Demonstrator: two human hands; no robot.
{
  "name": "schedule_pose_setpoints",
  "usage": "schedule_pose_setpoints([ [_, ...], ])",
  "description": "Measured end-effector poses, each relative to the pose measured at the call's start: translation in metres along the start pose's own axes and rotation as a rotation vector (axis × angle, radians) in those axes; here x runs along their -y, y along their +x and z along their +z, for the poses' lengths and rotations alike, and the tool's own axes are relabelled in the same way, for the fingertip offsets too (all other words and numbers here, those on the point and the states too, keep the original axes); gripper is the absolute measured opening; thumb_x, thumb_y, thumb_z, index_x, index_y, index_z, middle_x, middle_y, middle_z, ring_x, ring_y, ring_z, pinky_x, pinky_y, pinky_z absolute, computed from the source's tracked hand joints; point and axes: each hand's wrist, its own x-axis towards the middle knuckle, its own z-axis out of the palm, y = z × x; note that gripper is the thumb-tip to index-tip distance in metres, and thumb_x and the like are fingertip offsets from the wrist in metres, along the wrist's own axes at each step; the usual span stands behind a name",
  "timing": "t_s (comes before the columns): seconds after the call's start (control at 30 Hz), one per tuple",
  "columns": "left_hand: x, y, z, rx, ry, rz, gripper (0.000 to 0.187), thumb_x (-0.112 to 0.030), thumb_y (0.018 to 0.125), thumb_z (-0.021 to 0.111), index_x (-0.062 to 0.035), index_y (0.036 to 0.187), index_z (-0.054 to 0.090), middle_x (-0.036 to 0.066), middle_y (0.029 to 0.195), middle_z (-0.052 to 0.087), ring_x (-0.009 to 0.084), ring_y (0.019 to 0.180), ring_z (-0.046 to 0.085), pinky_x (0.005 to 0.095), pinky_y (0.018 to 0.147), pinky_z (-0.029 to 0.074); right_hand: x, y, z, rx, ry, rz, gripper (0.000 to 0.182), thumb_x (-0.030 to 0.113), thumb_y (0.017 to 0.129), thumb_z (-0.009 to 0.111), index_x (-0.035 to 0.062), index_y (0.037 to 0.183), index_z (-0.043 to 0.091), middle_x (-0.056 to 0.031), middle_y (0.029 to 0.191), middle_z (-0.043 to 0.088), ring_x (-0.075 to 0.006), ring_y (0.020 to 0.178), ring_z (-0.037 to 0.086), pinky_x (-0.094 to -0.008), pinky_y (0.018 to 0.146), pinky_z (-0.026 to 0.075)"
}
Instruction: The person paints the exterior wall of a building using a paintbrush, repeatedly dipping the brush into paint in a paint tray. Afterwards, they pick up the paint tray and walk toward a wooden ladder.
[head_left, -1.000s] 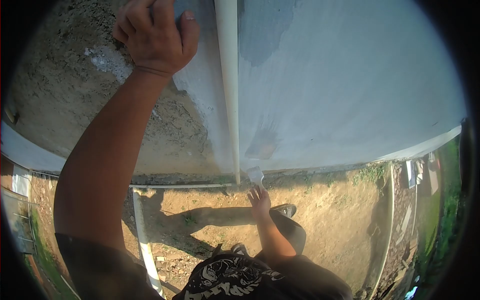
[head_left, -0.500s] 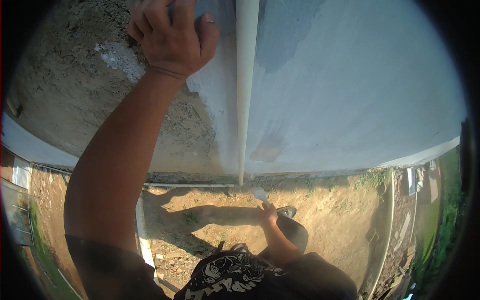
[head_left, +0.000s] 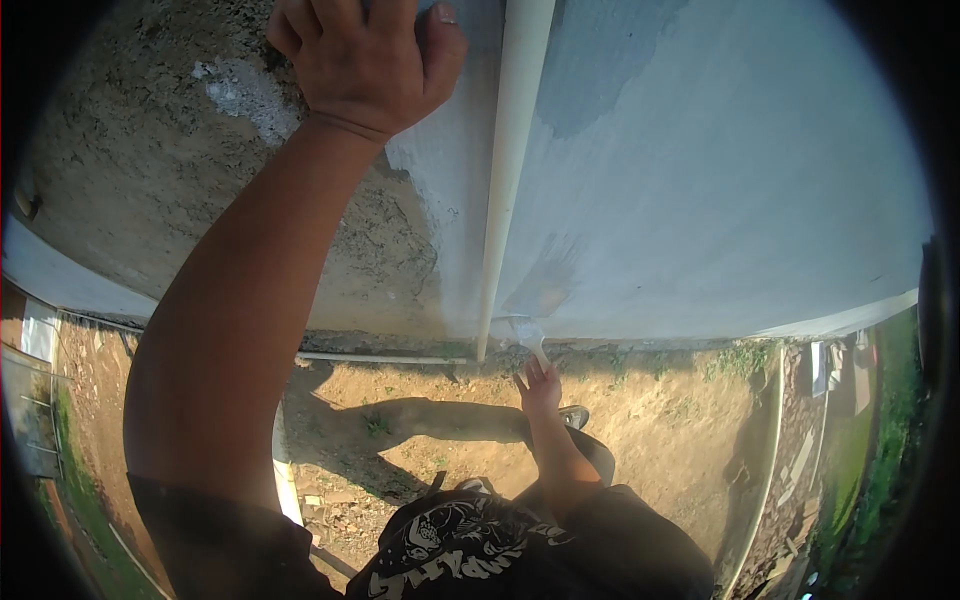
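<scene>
My left hand [head_left: 365, 65] is raised at the top edge against the wall. Its fingers are apart and bent towards the surface, the thumb stands away from them, and the upper frame edge cuts off the fingertips. Lower down, my right hand [head_left: 541, 385] grips the pale handle of a flat paintbrush [head_left: 527, 332]. The brush's wide head touches the foot of the blue-grey wall [head_left: 720, 180], just right of a white vertical pipe [head_left: 512, 130]. Dark, streaky wet-looking marks [head_left: 548, 275] show on the wall above the brush.
Rough bare plaster [head_left: 130, 180] covers the wall's left part. Sandy ground [head_left: 660, 440] with small weeds runs along its foot. A thin horizontal pipe [head_left: 390, 358] lies low by the wall. Rubble [head_left: 345, 520] is near my feet, and one shoe [head_left: 574, 416] shows.
My right hand has moved up, bringing the paintbrush from over the ground to the wall's lower edge. The view has shifted slightly, and my left hand stays against the wall.
</scene>
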Motion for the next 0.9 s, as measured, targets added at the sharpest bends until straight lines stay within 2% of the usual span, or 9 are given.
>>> schedule_pose_setpoints([
  [0.03,0.000,0.000,0.001,-0.007,0.004,0.006,0.037,-0.023,0.081,0.044,-0.0002,0.110,0.053,0.017,0.104,0.047,0.0360,0.102,0.045,0.0466,0.093,0.030,0.000,-0.003,0.003,-0.003,0.003,0.000,0.038,0.036,0.096,0.035,0.0080,0.121,0.039,-0.0086,0.133,0.041,-0.0278,0.129,0.031,-0.0533,0.103,0.031],
  [0.1,0.000,0.000,0.002,-0.013,0.003,0.009,0.037,-0.023,0.081,0.044,0.0000,0.109,0.054,0.017,0.104,0.047,0.0362,0.102,0.045,0.0465,0.093,0.031,0.000,-0.009,0.008,0.043,0.024,0.020,0.048,0.036,0.098,0.026,0.0081,0.137,0.027,-0.0110,0.142,0.029,-0.0261,0.136,0.016,-0.0494,0.107,0.025],
  [0.13,0.001,-0.001,0.003,-0.020,0.006,0.012,0.038,-0.022,0.081,0.044,0.0002,0.109,0.054,0.017,0.105,0.048,0.0365,0.102,0.045,0.0464,0.093,0.031,0.001,-0.011,0.011,0.041,0.026,0.021,0.048,0.036,0.098,0.026,0.0081,0.137,0.027,-0.0110,0.142,0.029,-0.0261,0.136,0.016,-0.0494,0.107,0.025],
  [0.43,-0.002,0.002,-0.002,0.009,0.034,0.017,0.040,-0.023,0.080,0.045,0.0005,0.112,0.052,0.018,0.106,0.048,0.0382,0.104,0.045,0.0469,0.092,0.030,0.049,-0.116,0.094,0.136,0.079,-0.153,0.047,0.031,0.098,0.029,0.0012,0.134,0.029,-0.0135,0.137,0.033,-0.0246,0.134,0.024,-0.0464,0.110,0.021],
  [0.53,-0.007,0.005,-0.014,0.162,0.040,-0.051,0.043,-0.023,0.080,0.046,0.0006,0.115,0.049,0.018,0.111,0.045,0.0378,0.109,0.042,0.0487,0.093,0.029,0.079,-0.167,0.122,0.228,0.176,-0.259,0.041,0.029,0.097,0.036,0.0006,0.127,0.038,-0.0156,0.133,0.039,-0.0261,0.130,0.030,-0.0449,0.108,0.027],
  [0.6,-0.003,-0.003,-0.005,0.104,-0.046,-0.082,0.039,-0.025,0.082,0.048,-0.0048,0.116,0.051,0.012,0.113,0.045,0.0338,0.113,0.040,0.0446,0.094,0.026,0.096,-0.192,0.126,0.387,0.244,-0.234,0.039,0.027,0.096,0.040,0.0000,0.125,0.040,-0.0156,0.132,0.040,-0.0264,0.129,0.032,-0.0447,0.106,0.030],
  [0.63,-0.003,-0.003,-0.003,0.062,-0.117,-0.102,0.036,-0.028,0.085,0.050,-0.0102,0.116,0.052,0.007,0.114,0.045,0.0298,0.117,0.038,0.0405,0.094,0.024,0.105,-0.207,0.124,0.378,0.253,-0.261,0.039,0.027,0.096,0.040,0.0000,0.125,0.040,-0.0156,0.132,0.040,-0.0264,0.129,0.032,-0.0447,0.106,0.030],
  [0.7,-0.004,-0.005,-0.005,0.067,-0.125,-0.122,0.035,-0.028,0.085,0.051,-0.0109,0.115,0.054,0.005,0.114,0.045,0.0290,0.116,0.040,0.0400,0.095,0.024,0.122,-0.236,0.112,0.467,0.193,-0.321,0.048,0.030,0.096,0.038,-0.0015,0.132,0.032,-0.0149,0.134,0.038,-0.0262,0.131,0.029,-0.0450,0.109,0.023],
  [0.9,0.001,-0.011,0.002,0.114,-0.086,-0.144,0.031,-0.027,0.085,0.052,-0.0139,0.113,0.056,0.004,0.114,0.047,0.0281,0.114,0.043,0.0407,0.093,0.030,0.160,-0.327,-0.056,0.194,0.102,-0.471,0.050,0.038,0.090,0.046,0.0019,0.123,0.042,-0.0188,0.130,0.042,-0.0330,0.123,0.039,-0.0456,0.093,0.039],
])
